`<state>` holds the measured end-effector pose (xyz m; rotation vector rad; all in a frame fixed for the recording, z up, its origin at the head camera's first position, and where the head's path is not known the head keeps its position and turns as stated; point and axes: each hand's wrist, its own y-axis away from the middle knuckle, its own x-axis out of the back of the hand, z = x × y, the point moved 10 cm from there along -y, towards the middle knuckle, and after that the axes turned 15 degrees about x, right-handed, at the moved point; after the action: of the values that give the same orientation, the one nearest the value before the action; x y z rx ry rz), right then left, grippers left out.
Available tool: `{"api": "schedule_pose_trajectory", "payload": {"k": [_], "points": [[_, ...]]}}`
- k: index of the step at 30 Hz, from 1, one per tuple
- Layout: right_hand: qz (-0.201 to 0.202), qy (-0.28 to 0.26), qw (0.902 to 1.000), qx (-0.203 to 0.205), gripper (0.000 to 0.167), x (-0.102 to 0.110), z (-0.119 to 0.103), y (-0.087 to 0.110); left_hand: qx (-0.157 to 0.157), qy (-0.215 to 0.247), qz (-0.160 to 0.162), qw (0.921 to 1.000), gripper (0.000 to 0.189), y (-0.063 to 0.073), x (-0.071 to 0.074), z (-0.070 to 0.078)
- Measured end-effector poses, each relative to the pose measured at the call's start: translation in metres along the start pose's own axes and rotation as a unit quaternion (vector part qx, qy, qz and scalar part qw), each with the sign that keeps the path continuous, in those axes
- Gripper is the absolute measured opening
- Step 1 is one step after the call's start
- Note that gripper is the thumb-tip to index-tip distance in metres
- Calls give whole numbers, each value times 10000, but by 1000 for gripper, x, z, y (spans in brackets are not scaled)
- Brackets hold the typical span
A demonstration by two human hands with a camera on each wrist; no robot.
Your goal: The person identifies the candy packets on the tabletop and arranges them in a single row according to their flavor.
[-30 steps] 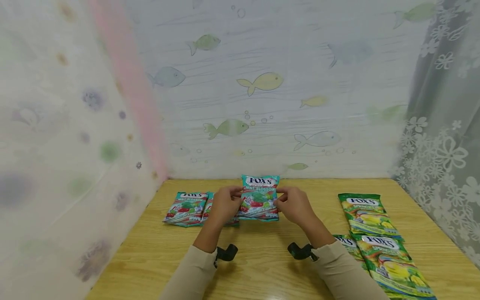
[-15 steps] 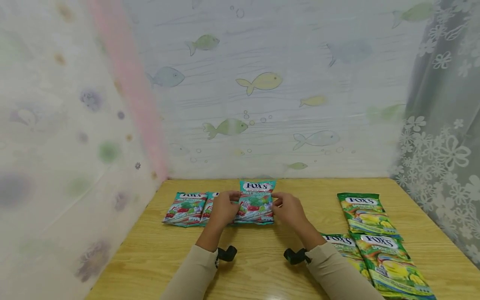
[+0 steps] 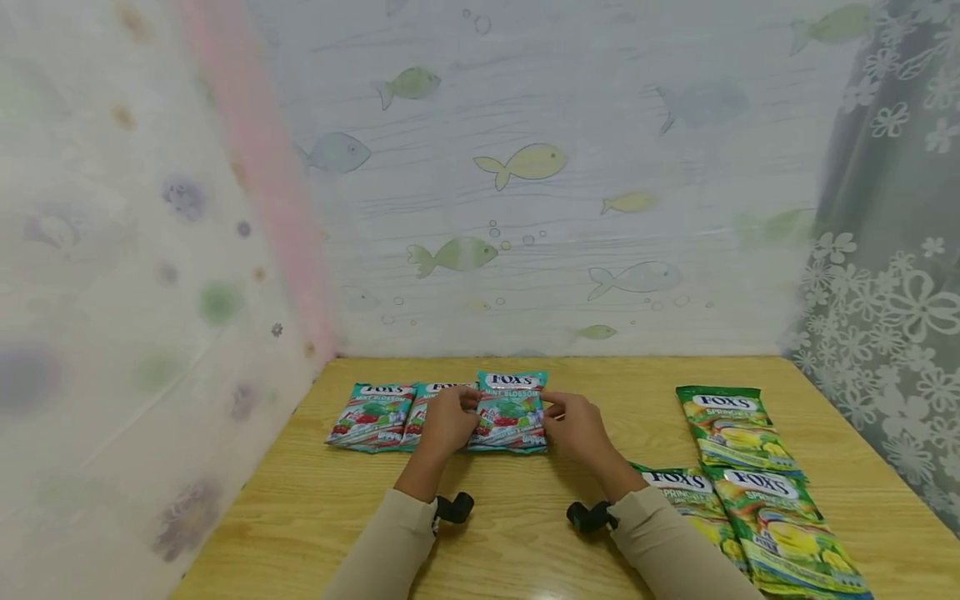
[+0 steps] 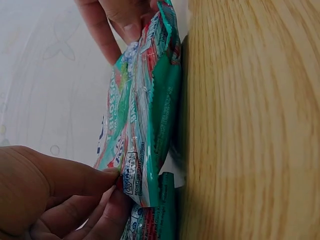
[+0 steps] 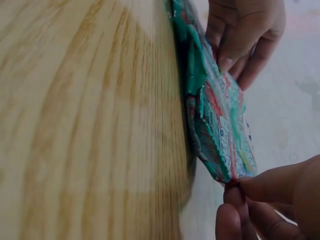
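Both hands hold a teal Fox's Mint Blossom candy bag (image 3: 512, 414) by its two side edges. My left hand (image 3: 450, 421) pinches the left edge between thumb and fingers; the left wrist view shows the thumb (image 4: 90, 180) pressed on the wrapper's corner. My right hand (image 3: 579, 425) pinches the opposite edge, its thumb (image 5: 265, 186) on the bag's corner in the right wrist view. The held bag is low over the table, its left side overlapping a second teal bag (image 3: 417, 427), partly hidden by the left hand. Another teal bag (image 3: 372, 418) lies left of that one.
On the right of the wooden table (image 3: 300, 517) lie green Fox's candy bags: one at the back (image 3: 735, 429), one in front of it (image 3: 783, 529), and one (image 3: 693, 504) partly covered by the right sleeve. A fish-patterned curtain (image 3: 540, 250) stands behind the table.
The held teal bag has come down and slightly left, from raised above the table to low beside the other teal bags. Both hands moved with it and keep their grip.
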<state>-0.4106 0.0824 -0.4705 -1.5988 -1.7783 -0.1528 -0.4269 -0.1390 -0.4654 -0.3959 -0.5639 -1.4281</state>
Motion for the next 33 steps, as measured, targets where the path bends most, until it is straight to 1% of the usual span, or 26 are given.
{"api": "schedule_pose_trajectory", "payload": {"k": [8, 12, 17, 22, 26, 33], "points": [[-50, -86, 9999, -139, 43, -4, 4, 2, 72, -117, 35, 9999, 25, 0, -1, -3], [-85, -99, 9999, -108, 43, -5, 4, 2, 181, -136, 17, 9997, 24, -2, -2, -6], [-96, -238, 9996, -70, 43, -6, 4, 3, 244, -173, 20, 9996, 24, -5, -3, -9], [-107, -255, 9995, -134, 42, -9, 7, 3, 254, -276, 49, 9993, 24, -4, -3, -10], [-153, -142, 9995, -232, 41, -10, 11, 3, 219, -267, -13, 9994, 25, -3, -4, -11], [-243, -69, 9995, -213, 38, -10, 10, 4, 129, -274, -95, 9995, 26, -2, -5, -10]]}}
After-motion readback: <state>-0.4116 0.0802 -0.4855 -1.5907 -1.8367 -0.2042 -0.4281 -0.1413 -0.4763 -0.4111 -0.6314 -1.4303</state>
